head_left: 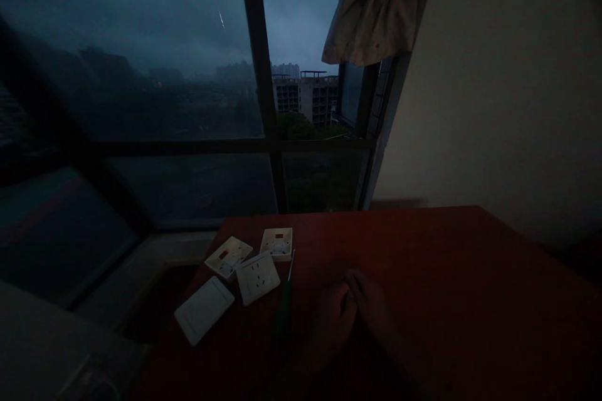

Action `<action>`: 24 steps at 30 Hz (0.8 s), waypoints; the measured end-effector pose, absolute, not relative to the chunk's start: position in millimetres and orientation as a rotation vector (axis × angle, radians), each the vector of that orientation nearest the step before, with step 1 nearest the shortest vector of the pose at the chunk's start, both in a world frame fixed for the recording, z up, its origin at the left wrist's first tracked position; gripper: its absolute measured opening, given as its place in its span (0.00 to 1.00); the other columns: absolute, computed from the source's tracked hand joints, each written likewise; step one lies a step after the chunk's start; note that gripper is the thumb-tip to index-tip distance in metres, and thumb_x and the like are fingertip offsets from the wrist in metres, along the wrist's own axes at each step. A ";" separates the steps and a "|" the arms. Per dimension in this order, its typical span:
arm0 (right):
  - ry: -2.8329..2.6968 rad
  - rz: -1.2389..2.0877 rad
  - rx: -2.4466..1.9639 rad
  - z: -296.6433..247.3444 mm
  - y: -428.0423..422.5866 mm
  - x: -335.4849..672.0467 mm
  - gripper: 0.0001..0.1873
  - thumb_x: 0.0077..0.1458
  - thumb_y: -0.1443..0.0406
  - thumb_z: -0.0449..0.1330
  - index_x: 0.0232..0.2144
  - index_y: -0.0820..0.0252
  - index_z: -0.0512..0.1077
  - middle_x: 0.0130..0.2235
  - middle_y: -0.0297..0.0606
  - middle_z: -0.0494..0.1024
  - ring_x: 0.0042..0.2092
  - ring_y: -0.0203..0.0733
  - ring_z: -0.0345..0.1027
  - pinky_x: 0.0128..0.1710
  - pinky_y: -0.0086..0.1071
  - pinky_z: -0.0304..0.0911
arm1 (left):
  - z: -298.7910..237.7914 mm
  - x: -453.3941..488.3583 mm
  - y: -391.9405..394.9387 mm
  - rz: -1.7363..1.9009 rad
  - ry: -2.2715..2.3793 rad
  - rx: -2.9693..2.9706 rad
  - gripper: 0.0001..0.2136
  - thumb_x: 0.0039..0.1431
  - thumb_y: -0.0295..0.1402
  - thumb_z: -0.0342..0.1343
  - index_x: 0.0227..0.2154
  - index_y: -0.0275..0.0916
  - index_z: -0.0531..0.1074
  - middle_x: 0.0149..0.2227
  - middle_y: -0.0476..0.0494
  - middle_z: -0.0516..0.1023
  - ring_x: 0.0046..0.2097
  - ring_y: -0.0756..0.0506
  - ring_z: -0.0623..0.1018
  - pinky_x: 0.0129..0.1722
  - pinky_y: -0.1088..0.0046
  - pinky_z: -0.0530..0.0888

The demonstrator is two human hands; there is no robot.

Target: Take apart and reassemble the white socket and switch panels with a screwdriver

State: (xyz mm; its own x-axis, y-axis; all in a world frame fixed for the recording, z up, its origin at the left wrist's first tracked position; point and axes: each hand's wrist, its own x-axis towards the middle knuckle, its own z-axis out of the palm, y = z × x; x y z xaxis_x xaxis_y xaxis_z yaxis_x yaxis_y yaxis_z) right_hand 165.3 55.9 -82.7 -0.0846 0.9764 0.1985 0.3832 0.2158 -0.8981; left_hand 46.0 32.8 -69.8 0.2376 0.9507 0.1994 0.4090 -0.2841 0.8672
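My left hand and my right hand meet over the table, fingers curled and pressed together. It is too dark to see whether anything small is between them. Left of them lies a screwdriver with a green handle, its thin shaft pointing away from me. Beside it a white wall socket rests face up, leaning against one of two open white mounting boxes. The other mounting box sits behind the screwdriver tip. A flat white plate lies nearest the table's left edge.
The reddish-brown table reaches to the window frame and a pale wall on the right. A curtain hangs at the window's upper right. At lower left is a pale surface. The room is dim.
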 end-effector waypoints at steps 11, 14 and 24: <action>-1.634 0.824 -1.358 -81.8 56.2 165.0 0.18 0.61 0.55 0.46 0.28 0.58 0.69 0.28 0.36 0.75 0.30 0.39 0.68 0.31 0.29 0.60 | -64.9 44.0 31.8 0.994 1.219 1.816 0.11 0.61 0.30 0.44 0.30 0.37 0.70 0.31 0.46 0.75 0.32 0.47 0.73 0.33 0.74 0.66; -1.646 0.829 -1.350 -78.6 55.1 164.6 0.19 0.61 0.55 0.46 0.27 0.58 0.69 0.28 0.35 0.74 0.29 0.38 0.68 0.30 0.29 0.60 | -65.8 43.4 32.2 0.994 1.225 1.814 0.11 0.61 0.30 0.43 0.28 0.37 0.69 0.30 0.46 0.74 0.32 0.47 0.72 0.32 0.74 0.65; -1.647 0.807 -1.348 -80.0 56.2 166.3 0.18 0.61 0.56 0.46 0.26 0.57 0.69 0.27 0.35 0.74 0.28 0.38 0.67 0.29 0.29 0.59 | -64.3 42.9 31.2 0.996 1.190 1.797 0.10 0.61 0.29 0.43 0.30 0.38 0.70 0.30 0.48 0.74 0.32 0.49 0.72 0.32 0.77 0.65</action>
